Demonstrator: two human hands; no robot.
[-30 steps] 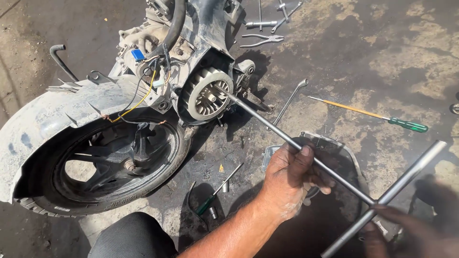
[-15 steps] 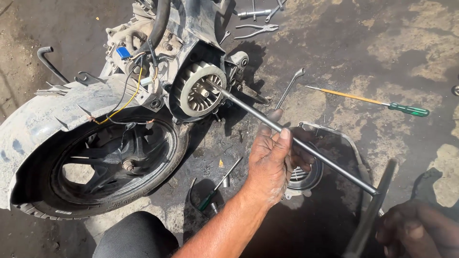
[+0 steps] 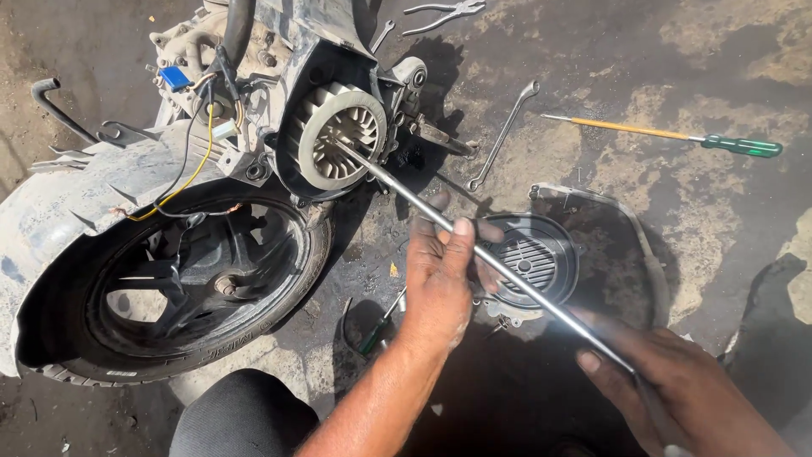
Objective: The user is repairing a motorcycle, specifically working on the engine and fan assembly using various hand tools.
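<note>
Rod (image 3: 507, 275): I see it slanting from the fan (image 3: 338, 135), far left, to near right.
Left hand (image 3: 440, 279): closed around the rod's middle.
Right hand (image 3: 677, 389): gripping its near end.
Cover (image 3: 592, 254): lying under the rod.

Scattered tools and scooter parts on stained, oily ground.

Up and to the right of the grip: a green-handled screwdriver (image 3: 668, 135) with a yellow shaft, lying flat. Closer in, just above: a slim spanner (image 3: 503, 135), angled. Far above, at the top edge: pliers (image 3: 444, 12). Directly right, just beside: a dark round fan cover (image 3: 592, 262) with a ribbed grille. Left: a black rear wheel (image 3: 178, 288) under a grey mudguard (image 3: 76, 195). Just below: a small green-handled screwdriver (image 3: 376, 330).
</note>
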